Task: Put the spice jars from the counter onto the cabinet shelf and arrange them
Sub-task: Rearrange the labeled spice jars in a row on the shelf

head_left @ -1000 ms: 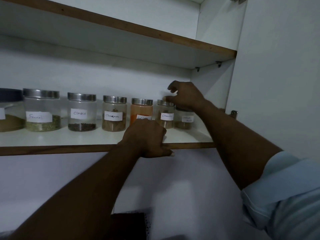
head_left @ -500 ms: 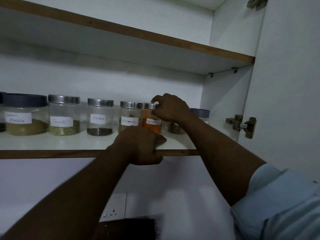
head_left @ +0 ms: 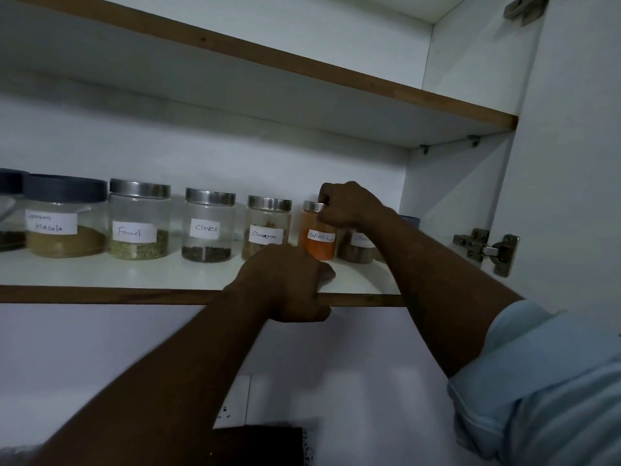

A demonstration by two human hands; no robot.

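**Right hand (head_left: 349, 205) shifts onto the red chilli powder jar (head_left: 317, 245); row close to finished**

Since a second ago the right hand has left the jars at the far right end and come to the red chilli powder jar's steel lid. That jar, which half a second ago stood hard against the cinnamon jar (head_left: 267, 230), now stands just beside it with a narrow gap.

Most of the job looks done. Seven jars can be counted upright on the cabinet shelf (head_left: 100, 274): masala jar (head_left: 64, 216), fennel jar (head_left: 139, 220), cloves jar (head_left: 208, 227), cinnamon, red chilli, a brown-filled jar (head_left: 358, 247) whose label the forearm partly hides, and a blue-lidded jar (head_left: 410, 220) behind the forearm. Another dark-lidded jar (head_left: 8, 210) is cut off at the left edge. Labels that show face forward. What seems left is the spacing at the right end, where the jars sit closer and less evenly than those on the left. The surface they came from is out of view, so I cannot tell whether any jar remains there.

The right arm reaches up and across from the lower right, its pale sleeve (head_left: 554, 381) pushed back. Its fingers (head_left: 326, 198) are curled over the chilli jar's lid and grip it from above and the right; the jar stands on the shelf. The left hand (head_left: 289, 284) is at the shelf's front edge, its fingers wrapped under the wooden lip and its thumb lying on top, as if steadying the body.
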